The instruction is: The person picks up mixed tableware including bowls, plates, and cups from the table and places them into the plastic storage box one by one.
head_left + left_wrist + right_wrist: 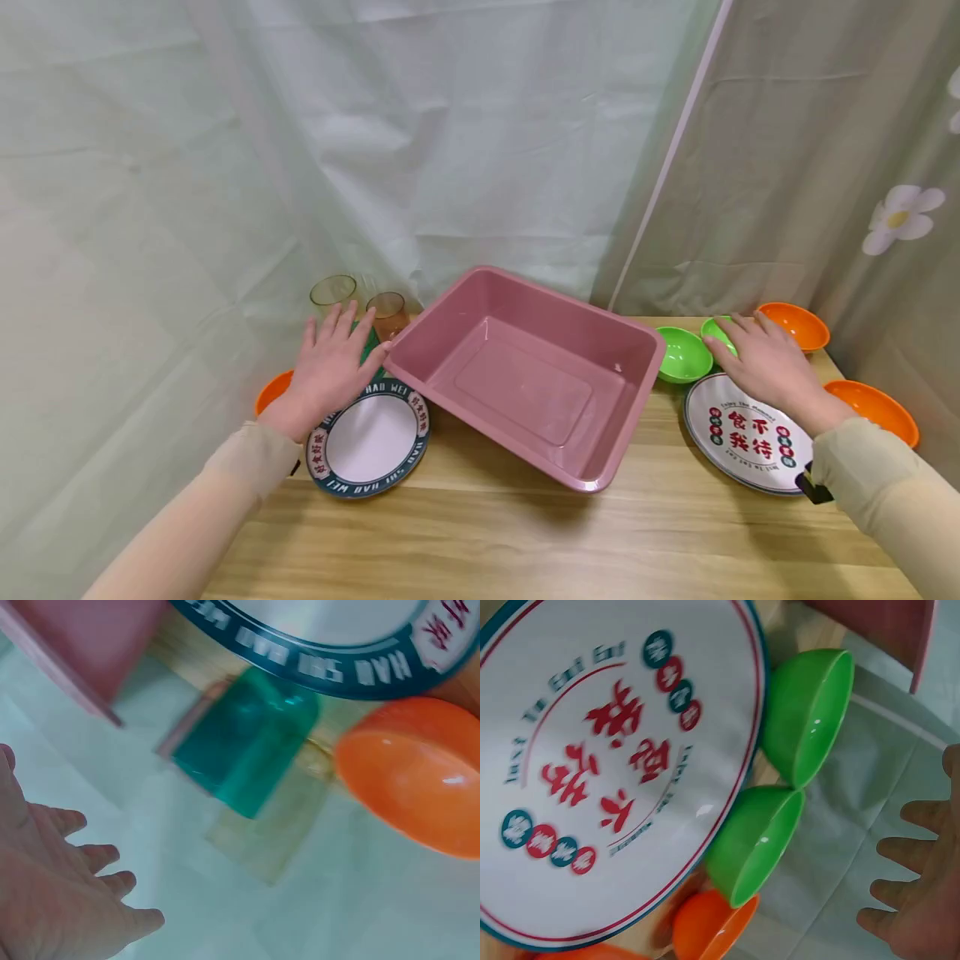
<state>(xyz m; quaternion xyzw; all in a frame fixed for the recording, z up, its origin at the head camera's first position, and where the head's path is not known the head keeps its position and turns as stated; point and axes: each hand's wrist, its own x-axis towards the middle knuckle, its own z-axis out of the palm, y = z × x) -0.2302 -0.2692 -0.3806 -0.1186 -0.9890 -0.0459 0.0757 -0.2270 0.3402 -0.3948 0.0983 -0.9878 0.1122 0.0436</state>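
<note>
My left hand (pixel 327 372), fingers spread, hovers over the left group of dishes and holds nothing. Beneath it lie a blue-rimmed plate (pixel 372 439), a green cup (pixel 251 742) and an orange bowl (pixel 420 776). My right hand (pixel 767 364) is also spread, above a white plate with red characters (pixel 750 442), and grips nothing. Two green bowls (pixel 806 712) and two orange bowls (pixel 873 410) stand around that plate. Between the hands sits a pink plastic basin (pixel 525 392); nothing shows inside it.
Behind the left hand stand a yellowish clear glass (pixel 333 292) and a brownish one (pixel 386 306). Pale curtains (pixel 480 150) hang close behind and at both sides. The wooden table (pixel 525 550) extends in front of the basin.
</note>
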